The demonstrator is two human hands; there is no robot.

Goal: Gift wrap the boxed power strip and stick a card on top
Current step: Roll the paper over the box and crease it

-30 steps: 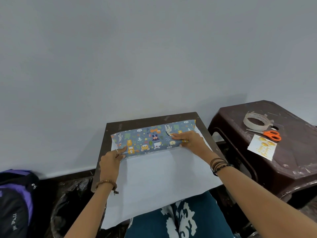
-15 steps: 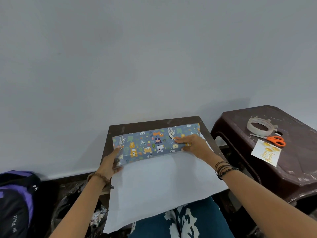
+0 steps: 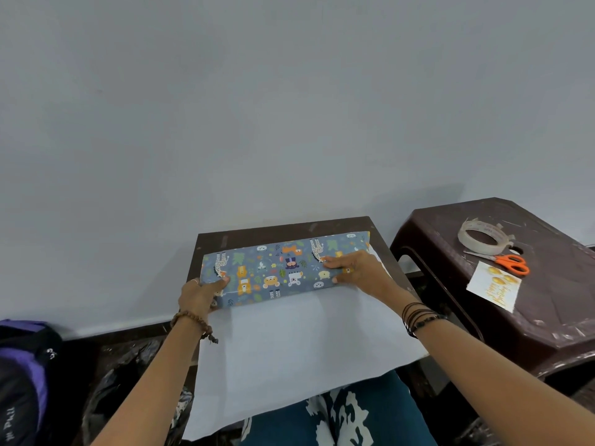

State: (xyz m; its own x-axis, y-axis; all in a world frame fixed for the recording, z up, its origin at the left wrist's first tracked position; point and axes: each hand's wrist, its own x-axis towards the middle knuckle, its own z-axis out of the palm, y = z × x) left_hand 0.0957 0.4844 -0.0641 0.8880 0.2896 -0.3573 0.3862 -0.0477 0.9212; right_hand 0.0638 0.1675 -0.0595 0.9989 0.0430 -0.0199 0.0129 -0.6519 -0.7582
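Two hands are holding the paper-covered box (image 3: 283, 268) lying at the table's (image 3: 257, 231) far edge. Left hand (image 3: 199, 292) is gripping its left end; right hand (image 3: 357, 268) is pressing flat, fingers spread. Card (image 3: 492, 285), scissors (image 3: 507, 262) and tape (image 3: 483, 241) are sitting on the stool (image 3: 547, 317) beside.

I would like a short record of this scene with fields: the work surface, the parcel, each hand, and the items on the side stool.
work surface: small dark table
parcel: box under printed wrapping paper, white side spread toward the person
left hand: grips the parcel's left end
right hand: flat on top, right part
side stool: tape roll, orange scissors, card
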